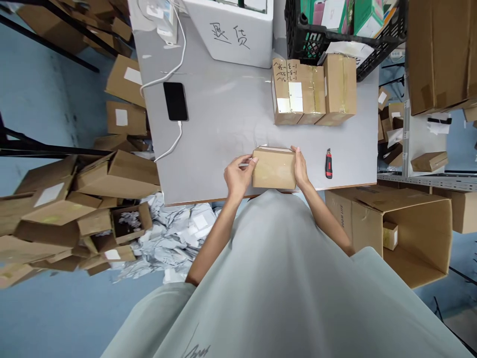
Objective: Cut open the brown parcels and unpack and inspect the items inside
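A small brown cardboard box (274, 169) is at the table's front edge, close to my body, with a strip of white showing along its far top edge. My left hand (239, 173) grips its left side, thumb and fingers at the upper left corner. Along the right side lies my right hand (300, 167), its fingers pressed against the cardboard. The box is held between both hands. To the right, a red and black utility knife (328, 164) lies on the grey table (219, 109), apart from my right hand.
Taped cardboard boxes (313, 94) stand at the back right, before a black crate (316, 42) of packages. A white bin (238, 35) with handwriting sits behind. A phone (175, 101) with a cable lies left. A large open carton (417, 233) is at lower right; discarded boxes (115, 174) pile up left.
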Motion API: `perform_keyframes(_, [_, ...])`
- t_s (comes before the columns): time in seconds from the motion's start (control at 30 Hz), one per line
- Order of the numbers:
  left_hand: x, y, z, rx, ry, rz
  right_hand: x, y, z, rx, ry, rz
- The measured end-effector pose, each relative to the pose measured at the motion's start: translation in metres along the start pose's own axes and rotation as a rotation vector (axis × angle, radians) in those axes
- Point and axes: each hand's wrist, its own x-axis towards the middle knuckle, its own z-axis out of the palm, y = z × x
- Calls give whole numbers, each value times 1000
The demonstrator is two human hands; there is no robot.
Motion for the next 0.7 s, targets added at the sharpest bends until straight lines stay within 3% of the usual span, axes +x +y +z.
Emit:
perform_keyframes(0.17, [6,-14,23,-155,37,50,12,0,1,-122,19,-26])
perform_keyframes(0.33, [16,-18,41,-223,89,92,32,2,-3,-80,28,-16])
perform_keyframes(0.57, [38,-14,43,-207,69,150,55,2,3,-31,25,23])
perform_keyframes(0.7, [45,-14,37,-192,18,175,45,3,-2,-13,17,63])
